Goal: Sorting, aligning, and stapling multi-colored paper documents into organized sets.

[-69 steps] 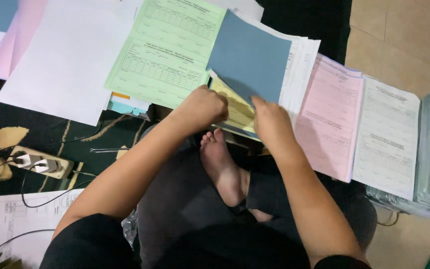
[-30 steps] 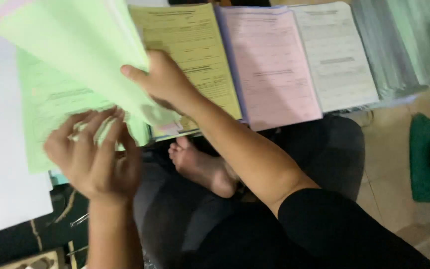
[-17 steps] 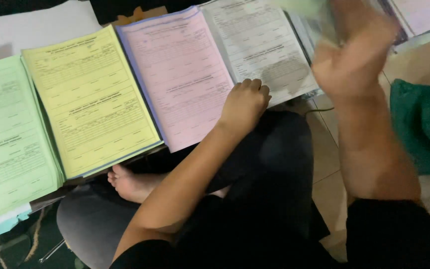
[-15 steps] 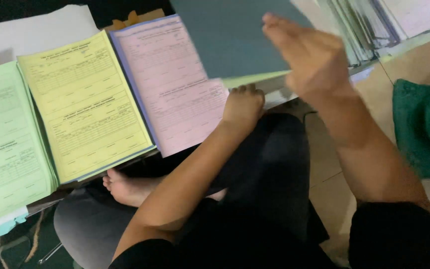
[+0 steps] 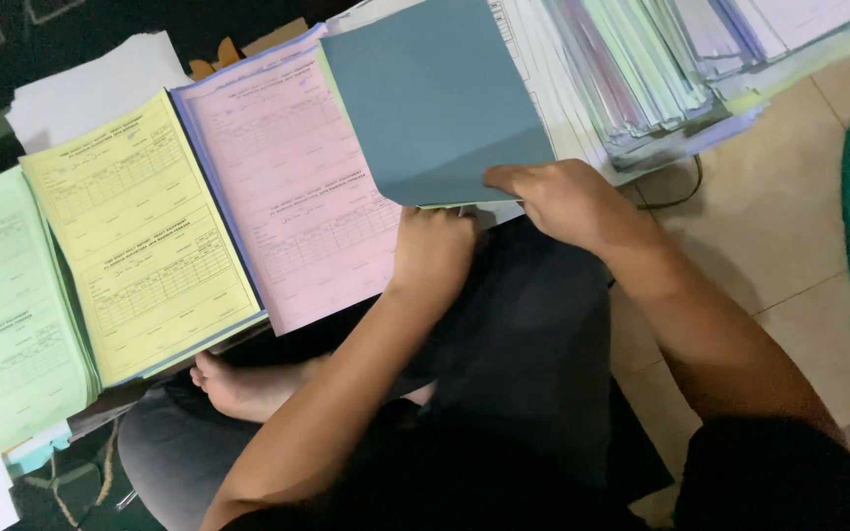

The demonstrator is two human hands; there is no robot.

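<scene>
Lowered since half a second ago: flat blue-grey paper sheet (image 5: 435, 98), right hand (image 5: 563, 202) pinching its near edge, left hand (image 5: 433, 254) curled shut just beneath, touching pink printed form (image 5: 292, 197).

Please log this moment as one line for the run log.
left hand: on pink forms | right hand: holding blue sheet | yellow forms: beside pink

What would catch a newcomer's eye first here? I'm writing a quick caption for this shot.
The grey-blue sheet at top centre, held at its lower edge by the left hand and right hand. Then the row of coloured form stacks: green far left, yellow, pink beside the sheet.
</scene>
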